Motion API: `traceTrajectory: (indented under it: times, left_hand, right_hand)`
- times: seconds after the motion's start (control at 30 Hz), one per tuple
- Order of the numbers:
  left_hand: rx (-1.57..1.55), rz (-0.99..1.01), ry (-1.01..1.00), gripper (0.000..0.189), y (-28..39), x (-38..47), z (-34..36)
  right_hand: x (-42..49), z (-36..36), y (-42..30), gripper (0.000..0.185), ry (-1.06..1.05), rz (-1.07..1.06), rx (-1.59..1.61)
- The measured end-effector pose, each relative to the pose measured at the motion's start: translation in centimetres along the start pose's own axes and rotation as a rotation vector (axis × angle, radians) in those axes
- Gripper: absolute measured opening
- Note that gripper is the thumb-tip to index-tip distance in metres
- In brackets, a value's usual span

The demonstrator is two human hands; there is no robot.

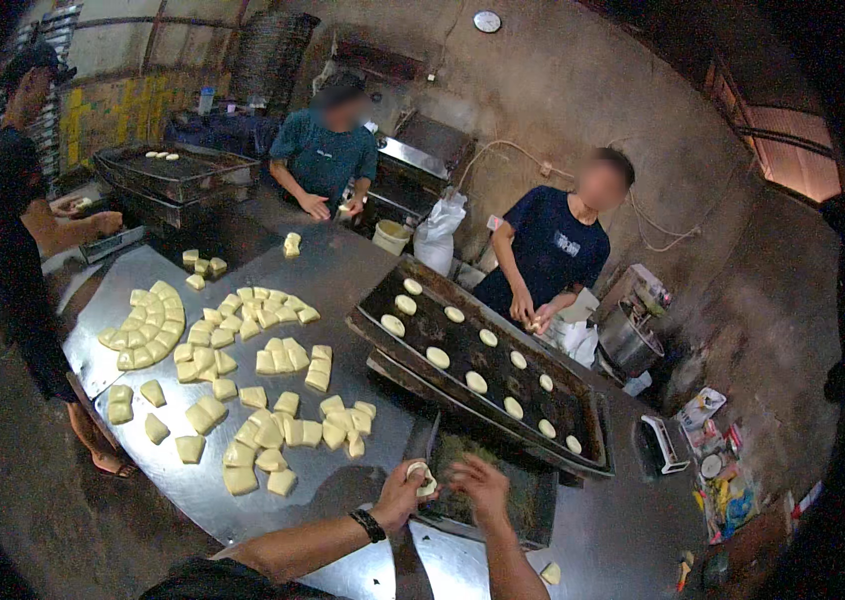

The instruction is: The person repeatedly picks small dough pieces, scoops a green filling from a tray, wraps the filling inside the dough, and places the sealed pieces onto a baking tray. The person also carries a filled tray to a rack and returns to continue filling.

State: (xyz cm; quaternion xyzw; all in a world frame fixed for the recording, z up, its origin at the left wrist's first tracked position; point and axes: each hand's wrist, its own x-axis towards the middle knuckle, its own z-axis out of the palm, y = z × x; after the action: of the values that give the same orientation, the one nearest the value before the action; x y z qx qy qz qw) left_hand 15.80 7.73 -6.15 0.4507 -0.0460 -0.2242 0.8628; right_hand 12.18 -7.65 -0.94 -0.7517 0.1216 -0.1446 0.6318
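Observation:
My left hand (395,501), with a dark band at the wrist, holds a small round of pale dough (420,471) that has a hollow in it. Just to its right is my right hand (484,489), fingers apart and slightly blurred; I see nothing held in it. Beneath both hands lies a dark shallow tray (524,517) with a greenish-brown surface. To the left, many cut dough pieces (266,431) are spread over the metal table (190,495). One lone dough piece (551,574) sits near the table's front, right of my forearm.
A large black baking tray (460,390) holding several flattened dough rounds (476,382) rests beyond my hands. Co-workers (550,240) (329,150) (17,202) handle dough around the table. A curved dough slab (145,326) lies far left, a small scale (665,444) at right.

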Motion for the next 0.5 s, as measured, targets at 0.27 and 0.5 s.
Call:
traceTrajectory:
  times: [0.27, 0.5]
  left_hand:
    - [-0.126, -0.174, -0.329, 0.033, 1.2, -2.1, -0.5]
    - [0.550, 0.123, 0.183, 0.037, -6.1, -4.4, 0.2]
  right_hand:
    - [-2.6, -3.0, 2.9, 0.040, -0.125, 0.256, -0.283]
    - [-9.1, 2.3, 1.4, 0.044, -0.091, -0.248, -0.611]
